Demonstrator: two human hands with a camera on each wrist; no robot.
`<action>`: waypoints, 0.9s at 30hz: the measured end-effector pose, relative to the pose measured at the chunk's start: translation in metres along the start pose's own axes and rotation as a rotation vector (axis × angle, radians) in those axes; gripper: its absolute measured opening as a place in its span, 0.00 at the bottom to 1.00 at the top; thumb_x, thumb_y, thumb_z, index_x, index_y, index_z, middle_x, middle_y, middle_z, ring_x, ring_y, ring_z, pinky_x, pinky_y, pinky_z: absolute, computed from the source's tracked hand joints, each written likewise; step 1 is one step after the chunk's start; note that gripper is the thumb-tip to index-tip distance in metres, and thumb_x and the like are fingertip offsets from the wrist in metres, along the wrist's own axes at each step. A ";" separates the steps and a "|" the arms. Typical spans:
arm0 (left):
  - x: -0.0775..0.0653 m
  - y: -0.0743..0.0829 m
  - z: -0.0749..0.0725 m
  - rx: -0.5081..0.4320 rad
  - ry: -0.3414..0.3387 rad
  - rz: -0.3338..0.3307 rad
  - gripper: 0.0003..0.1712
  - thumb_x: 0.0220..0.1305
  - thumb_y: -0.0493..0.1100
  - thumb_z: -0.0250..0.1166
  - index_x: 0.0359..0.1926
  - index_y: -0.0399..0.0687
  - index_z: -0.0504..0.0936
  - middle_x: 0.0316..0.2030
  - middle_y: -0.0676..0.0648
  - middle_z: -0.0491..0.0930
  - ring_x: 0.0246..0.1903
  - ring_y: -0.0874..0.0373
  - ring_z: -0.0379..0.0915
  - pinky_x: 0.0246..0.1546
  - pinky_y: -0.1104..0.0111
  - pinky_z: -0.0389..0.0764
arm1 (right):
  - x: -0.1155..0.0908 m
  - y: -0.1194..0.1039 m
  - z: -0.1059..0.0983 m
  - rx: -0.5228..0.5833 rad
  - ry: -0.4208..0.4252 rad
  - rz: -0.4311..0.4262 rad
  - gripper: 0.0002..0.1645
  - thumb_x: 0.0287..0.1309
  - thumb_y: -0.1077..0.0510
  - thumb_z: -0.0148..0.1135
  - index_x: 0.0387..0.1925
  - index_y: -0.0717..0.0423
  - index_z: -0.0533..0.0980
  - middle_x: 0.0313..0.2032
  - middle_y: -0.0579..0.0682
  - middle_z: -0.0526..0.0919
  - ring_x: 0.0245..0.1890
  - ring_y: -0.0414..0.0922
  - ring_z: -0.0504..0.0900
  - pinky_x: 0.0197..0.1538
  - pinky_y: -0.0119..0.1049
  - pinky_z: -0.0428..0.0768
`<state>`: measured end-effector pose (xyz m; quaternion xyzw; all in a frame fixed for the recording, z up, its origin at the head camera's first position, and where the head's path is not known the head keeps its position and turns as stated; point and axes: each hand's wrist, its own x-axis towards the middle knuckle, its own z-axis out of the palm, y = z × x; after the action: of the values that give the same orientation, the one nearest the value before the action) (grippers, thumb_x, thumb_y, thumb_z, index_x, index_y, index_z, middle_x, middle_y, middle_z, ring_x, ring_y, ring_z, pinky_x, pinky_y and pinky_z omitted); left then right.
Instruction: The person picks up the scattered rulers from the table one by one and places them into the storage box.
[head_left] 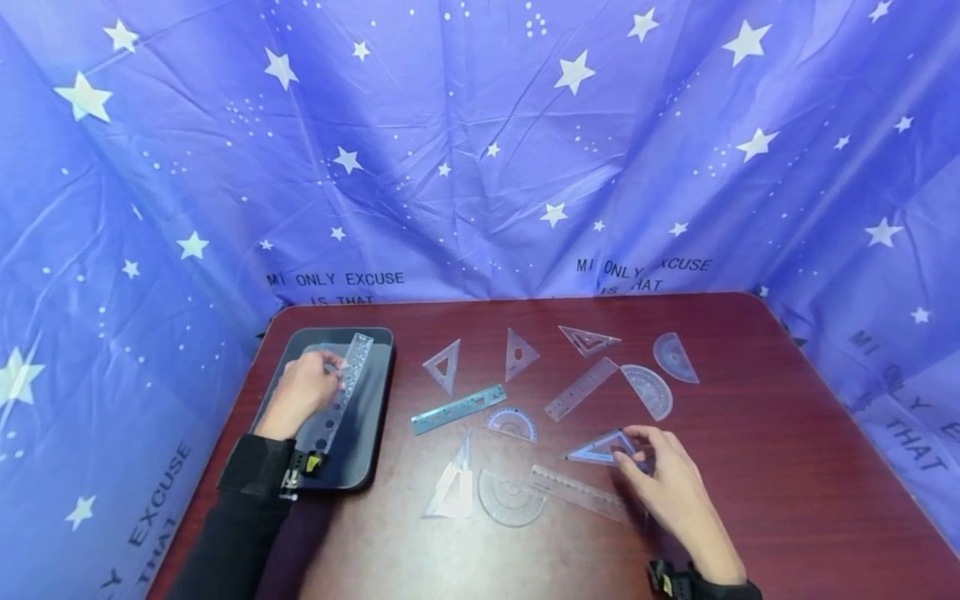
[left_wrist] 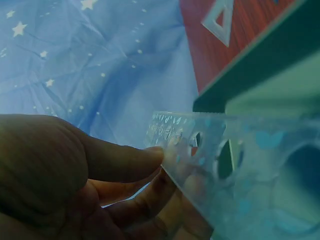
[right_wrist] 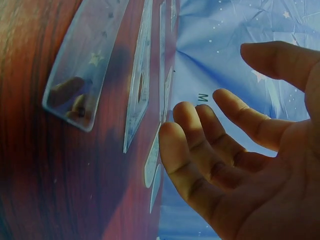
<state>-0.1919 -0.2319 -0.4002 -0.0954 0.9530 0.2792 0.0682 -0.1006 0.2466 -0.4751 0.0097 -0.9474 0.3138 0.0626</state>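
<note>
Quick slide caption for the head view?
Left hand holds a clear plastic ruler with round holes over a dark rectangular tray; the right hand is at a clear, blue-marked plastic triangle.

A clear, hole-pierced ruler (head_left: 344, 398) is slanting over the dark tray (head_left: 372, 417); a transparent, blue-marked triangle (head_left: 582, 455) is lying on the bench (head_left: 787, 467).

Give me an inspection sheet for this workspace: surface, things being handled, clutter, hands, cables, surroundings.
Surface: red-brown table, glare toward the near edge.
Job's things: clear ruler held over a dark tray; blue-marked triangle by the right hand; other rulers, triangles and protractors spread on the table.
Clutter: nothing seen.
Left hand: pinches the clear ruler.
Right hand: fingers loosely bent, nothing between them in the wrist view.
Cables: nothing seen.
Surroundings: starry blue cloth behind and at both sides.
</note>
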 end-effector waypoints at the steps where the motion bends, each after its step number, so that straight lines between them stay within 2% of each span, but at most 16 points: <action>1: 0.004 -0.001 -0.001 0.016 -0.011 -0.013 0.20 0.72 0.34 0.57 0.60 0.35 0.84 0.39 0.39 0.89 0.30 0.52 0.82 0.27 0.65 0.77 | 0.000 0.001 0.000 -0.005 0.001 -0.004 0.26 0.68 0.54 0.74 0.61 0.64 0.80 0.49 0.61 0.84 0.45 0.50 0.85 0.51 0.50 0.82; 6: 0.019 -0.010 -0.005 0.056 -0.069 -0.074 0.16 0.79 0.40 0.56 0.58 0.34 0.81 0.35 0.40 0.87 0.25 0.54 0.83 0.29 0.62 0.81 | -0.002 0.004 -0.003 -0.017 0.006 -0.011 0.26 0.67 0.54 0.74 0.61 0.62 0.80 0.51 0.62 0.84 0.45 0.51 0.86 0.51 0.52 0.82; 11: 0.028 -0.020 -0.003 0.018 -0.106 -0.096 0.12 0.82 0.39 0.55 0.48 0.32 0.80 0.32 0.39 0.85 0.25 0.54 0.83 0.28 0.63 0.86 | -0.003 0.008 -0.008 -0.035 0.025 -0.015 0.25 0.67 0.55 0.74 0.61 0.61 0.80 0.49 0.60 0.84 0.46 0.52 0.86 0.52 0.54 0.82; 15: 0.036 -0.027 0.002 -0.008 -0.117 -0.095 0.11 0.81 0.37 0.56 0.43 0.32 0.79 0.32 0.39 0.85 0.27 0.52 0.83 0.27 0.64 0.89 | -0.004 0.011 -0.009 -0.040 0.050 -0.011 0.25 0.67 0.56 0.74 0.61 0.60 0.80 0.47 0.58 0.84 0.45 0.52 0.85 0.50 0.51 0.82; 21: 0.045 -0.038 0.008 0.009 -0.118 -0.115 0.11 0.80 0.35 0.56 0.42 0.31 0.81 0.31 0.38 0.83 0.29 0.50 0.83 0.29 0.62 0.90 | -0.005 0.014 -0.009 -0.044 0.077 -0.015 0.24 0.65 0.57 0.76 0.59 0.60 0.81 0.45 0.56 0.85 0.43 0.51 0.85 0.46 0.44 0.81; 27: 0.054 -0.049 0.014 0.014 -0.102 -0.106 0.10 0.71 0.30 0.54 0.38 0.30 0.82 0.23 0.40 0.83 0.22 0.53 0.83 0.25 0.63 0.89 | -0.005 0.014 -0.010 -0.045 0.079 -0.016 0.24 0.65 0.57 0.75 0.59 0.60 0.81 0.45 0.57 0.85 0.43 0.51 0.85 0.46 0.44 0.82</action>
<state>-0.2320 -0.2726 -0.4476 -0.1309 0.9438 0.2731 0.1322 -0.0949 0.2639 -0.4766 0.0035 -0.9509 0.2921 0.1026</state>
